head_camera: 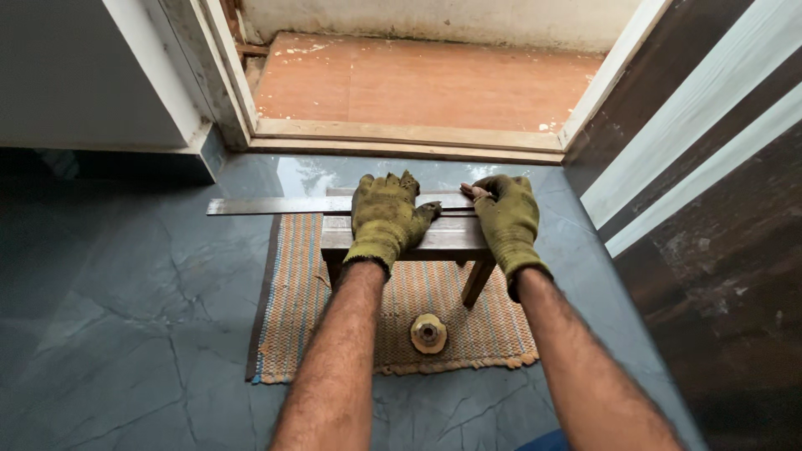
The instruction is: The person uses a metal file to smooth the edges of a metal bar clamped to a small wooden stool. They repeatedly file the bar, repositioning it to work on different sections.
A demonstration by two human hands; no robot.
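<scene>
Both gloved hands, left hand (386,219) & right hand (506,217), press flat on metal strip (276,205) lying left-right across wooden stool (434,240).

- Left hand (386,219): olive-green knitted glove, worn and grubby, with a ribbed cuff at the wrist.
- Right hand (507,219): matching glove, fingertip poking through.
- Forearms bare, hairy, no sleeves.
</scene>
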